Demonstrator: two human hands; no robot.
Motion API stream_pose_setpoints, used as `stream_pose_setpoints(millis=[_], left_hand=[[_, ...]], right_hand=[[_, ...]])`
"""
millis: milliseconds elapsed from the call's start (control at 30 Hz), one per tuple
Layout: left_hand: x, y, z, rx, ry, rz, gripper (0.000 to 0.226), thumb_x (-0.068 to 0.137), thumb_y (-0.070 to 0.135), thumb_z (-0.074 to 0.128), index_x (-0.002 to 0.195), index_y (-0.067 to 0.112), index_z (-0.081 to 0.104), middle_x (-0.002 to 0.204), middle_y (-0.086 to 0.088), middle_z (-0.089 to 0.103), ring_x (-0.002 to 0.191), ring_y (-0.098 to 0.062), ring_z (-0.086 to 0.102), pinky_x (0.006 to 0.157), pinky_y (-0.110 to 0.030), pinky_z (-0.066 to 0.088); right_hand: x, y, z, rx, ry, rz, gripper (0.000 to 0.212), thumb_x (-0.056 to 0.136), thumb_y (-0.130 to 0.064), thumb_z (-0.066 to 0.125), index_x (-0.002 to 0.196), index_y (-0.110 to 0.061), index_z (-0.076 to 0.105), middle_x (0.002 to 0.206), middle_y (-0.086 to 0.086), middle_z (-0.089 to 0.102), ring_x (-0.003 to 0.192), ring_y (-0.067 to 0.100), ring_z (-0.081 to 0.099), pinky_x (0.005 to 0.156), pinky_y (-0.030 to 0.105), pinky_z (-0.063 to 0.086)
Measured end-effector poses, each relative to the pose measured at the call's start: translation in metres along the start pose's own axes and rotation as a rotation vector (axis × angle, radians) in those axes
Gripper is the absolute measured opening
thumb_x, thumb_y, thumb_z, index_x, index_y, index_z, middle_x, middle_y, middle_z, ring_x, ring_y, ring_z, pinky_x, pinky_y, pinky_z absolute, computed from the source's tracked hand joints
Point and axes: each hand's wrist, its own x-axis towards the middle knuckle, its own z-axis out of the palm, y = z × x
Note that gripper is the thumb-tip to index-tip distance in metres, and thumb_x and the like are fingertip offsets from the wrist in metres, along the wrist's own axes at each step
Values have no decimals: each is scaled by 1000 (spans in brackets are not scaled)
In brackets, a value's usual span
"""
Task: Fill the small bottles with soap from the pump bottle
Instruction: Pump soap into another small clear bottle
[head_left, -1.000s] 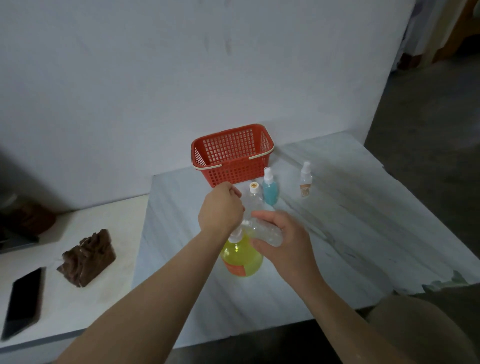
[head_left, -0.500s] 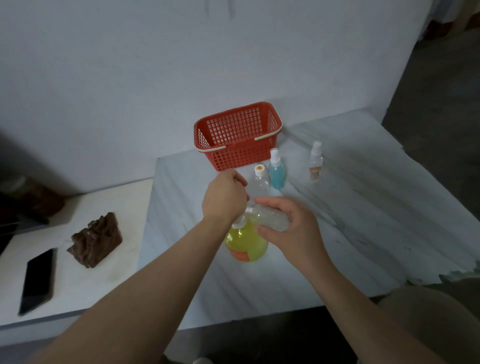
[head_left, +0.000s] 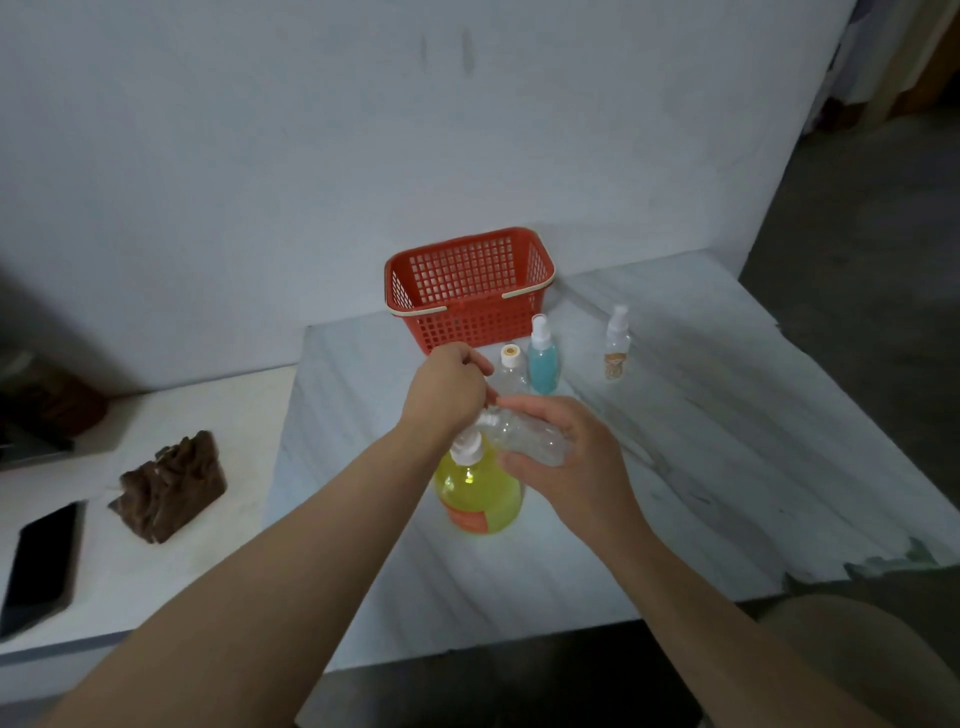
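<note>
Left hand (head_left: 449, 387) curls down over the head of the pump bottle (head_left: 478, 493); the contact itself is hidden underneath. Pump bottle stands on the table (head_left: 727, 467), looks heavy with yellow soap, stable, probably slick if dripped on. Clear small bottle (head_left: 524, 441) lies tilted sideways, mouth at the nozzle. Looks thin, light, squashy, so best held mid-body, gently. Right hand (head_left: 576, 462) grips it there.

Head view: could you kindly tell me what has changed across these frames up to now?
Nothing visibly moved; only the view shifted. The left hand still grips the pump top of the round yellow soap pump bottle, and the right hand still holds the clear small plastic bottle tilted at its spout. The red plastic mesh basket stayed put.
</note>
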Motion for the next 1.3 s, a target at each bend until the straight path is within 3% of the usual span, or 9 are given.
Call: stream_pose_setpoints(millis=[133,300,467,600,733,867,1000,1167,1300], left_hand=[[1,-7,3,2,19,-4,30,84,2,31,88,13,59,69,-8,68,70,-23,63,81,-40,54],[3,-13,8,-5,23,-15,32,79,1,30,83,16,58,68,-7,69,73,-26,65,82,-44,54],[4,-15,8,0,52,8,32,78,2,30,81,18,57,67,-6,68,73,-27,66,82,-44,54],[4,-18,10,-31,86,13,33,79,3,29,84,15,59,62,-3,67,73,-25,66,81,-45,54],[0,-13,8,-121,100,-24,30,84,3,30,88,11,58,65,-6,67,72,-25,65,80,-42,55],[-3,-4,2,-179,108,-8,28,82,-2,31,87,11,56,64,-6,65,66,-22,60,63,-33,49],[-3,-6,-2,-191,68,-43,28,82,-4,32,88,9,56,64,-8,66,67,-23,60,79,-42,54],[-3,-8,-2,-109,61,-61,32,82,-1,30,93,11,57,70,-8,69,73,-21,61,78,-36,50],[1,-11,0,-49,23,-101,31,84,-6,34,94,12,58,73,-7,70,71,-17,63,75,-32,51]], right_hand=[[2,5,2,18,-9,5,49,67,-13,81,108,-34,66,106,-13,63,100,7,58,86,24,47],[3,13,4,67,-33,23,51,66,-9,81,105,-38,64,105,-12,63,96,3,59,83,16,45],[4,16,7,93,-10,12,49,63,-14,80,106,-34,66,103,-10,63,97,7,60,84,23,47],[0,14,8,110,-1,0,52,61,-20,78,105,-41,62,105,-9,63,99,9,60,85,28,51],[-3,14,6,127,11,16,46,63,-17,82,100,-35,60,101,-11,65,95,5,61,80,21,50],[-4,11,0,109,28,8,45,64,-9,83,98,-29,63,98,-15,66,90,0,60,73,7,44],[-5,12,-3,111,34,-13,45,63,-8,83,99,-26,64,98,-14,66,90,1,60,74,6,43],[-3,10,-2,111,39,-8,45,63,-9,84,99,-28,65,98,-13,67,90,1,60,74,6,43],[0,8,2,94,38,-28,49,63,-11,84,94,-42,62,98,-16,67,94,0,60,79,11,46]])
